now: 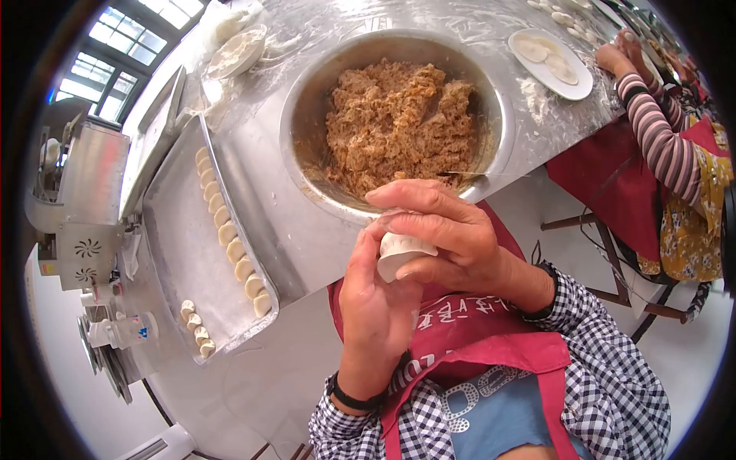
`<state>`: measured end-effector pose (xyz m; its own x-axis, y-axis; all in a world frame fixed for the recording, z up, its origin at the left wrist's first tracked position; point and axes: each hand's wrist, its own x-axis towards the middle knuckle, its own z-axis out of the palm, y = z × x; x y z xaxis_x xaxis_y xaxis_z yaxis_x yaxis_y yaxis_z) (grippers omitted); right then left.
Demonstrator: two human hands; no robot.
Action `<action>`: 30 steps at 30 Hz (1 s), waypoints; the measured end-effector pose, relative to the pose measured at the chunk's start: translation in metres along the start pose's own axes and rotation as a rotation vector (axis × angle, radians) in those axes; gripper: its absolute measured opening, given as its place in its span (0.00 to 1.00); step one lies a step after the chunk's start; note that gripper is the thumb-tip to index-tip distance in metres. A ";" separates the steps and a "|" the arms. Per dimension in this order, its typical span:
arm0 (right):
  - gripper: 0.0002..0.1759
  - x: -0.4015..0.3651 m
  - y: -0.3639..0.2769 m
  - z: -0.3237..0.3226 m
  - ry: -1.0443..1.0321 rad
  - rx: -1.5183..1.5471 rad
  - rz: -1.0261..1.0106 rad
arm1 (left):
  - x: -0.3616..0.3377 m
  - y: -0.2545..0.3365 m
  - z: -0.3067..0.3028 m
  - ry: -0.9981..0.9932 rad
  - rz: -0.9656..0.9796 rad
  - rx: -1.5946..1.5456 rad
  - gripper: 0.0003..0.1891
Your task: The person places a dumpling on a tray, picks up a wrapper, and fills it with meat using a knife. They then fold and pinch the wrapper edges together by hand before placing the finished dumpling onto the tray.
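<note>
In front of my apron, a white pleated dumpling [402, 256] is pinched between both hands, its crimped edge facing up. My left hand [374, 295] holds it from the left, thumb and fingertips against its edge. Over its top and right side curl the fingers of my right hand [460, 238], closed on the same dumpling. Part of it is hidden behind the fingers. Just beyond my hands stands a large metal bowl [500, 146] with brown minced filling [399, 123] in it.
A metal tray [180, 222] at left bears rows of dumplings [226, 232]. At right, a white plate [579, 86] carries round wrappers [533, 50]. A floury bowl [238, 52] stands at the back left. Another person's hands [619, 55] work at the far right edge of the metal table [287, 253].
</note>
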<state>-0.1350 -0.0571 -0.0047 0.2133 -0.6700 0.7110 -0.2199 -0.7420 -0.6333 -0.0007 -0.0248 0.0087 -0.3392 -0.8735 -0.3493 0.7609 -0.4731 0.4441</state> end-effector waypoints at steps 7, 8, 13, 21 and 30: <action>0.12 -0.001 0.003 -0.001 -0.009 -0.076 -0.115 | -0.002 -0.002 0.007 0.082 -0.002 -0.071 0.18; 0.11 -0.001 0.003 -0.001 -0.029 -0.096 -0.136 | -0.002 -0.003 0.006 0.052 0.019 -0.086 0.20; 0.12 0.000 0.001 -0.001 -0.029 -0.132 -0.131 | -0.002 -0.003 0.010 0.046 0.004 -0.108 0.20; 0.16 -0.002 0.000 0.003 0.060 -0.034 -0.011 | -0.001 0.000 0.003 -0.035 -0.048 -0.097 0.20; 0.12 0.004 0.000 0.011 0.023 -0.264 -0.173 | -0.004 0.002 0.002 0.003 -0.051 -0.265 0.20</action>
<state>-0.1233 -0.0595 -0.0054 0.2481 -0.5312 0.8101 -0.4221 -0.8120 -0.4032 0.0008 -0.0225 0.0120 -0.3796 -0.8487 -0.3683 0.8612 -0.4696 0.1947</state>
